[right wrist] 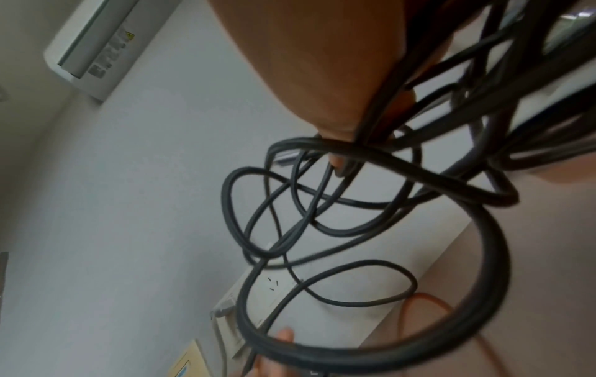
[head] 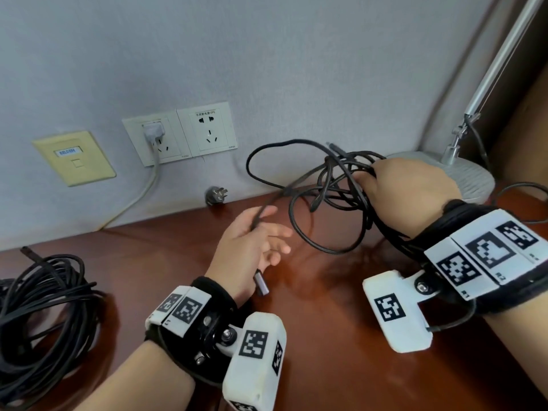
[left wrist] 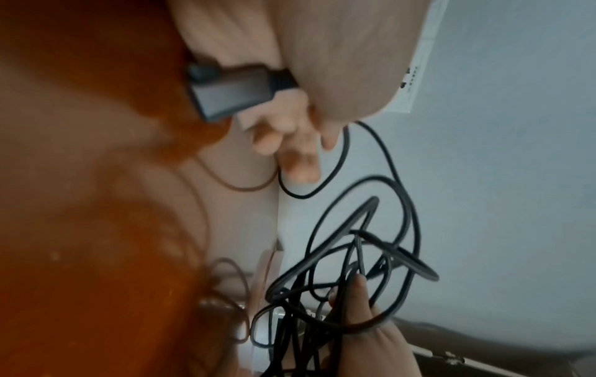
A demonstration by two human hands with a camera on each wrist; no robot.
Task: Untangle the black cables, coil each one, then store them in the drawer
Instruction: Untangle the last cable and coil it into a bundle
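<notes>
On the desk (head: 326, 336), the tangle of cables (head: 335, 188) hangs right of centre, bunched in the right hand's (head: 412, 191) closed grip. One strand runs down-left to the nearer left hand (head: 252, 241), pinched loosely, its plug (head: 261, 282) dangling below the palm.

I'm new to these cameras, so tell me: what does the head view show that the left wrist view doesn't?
Only the head view shows the coiled black cable bundle at the desk's left, the loose plug by the wall and the lamp base. Only the left wrist view shows the connector close up under the left hand. Both show the right hand gripping the tangled cables.
</notes>
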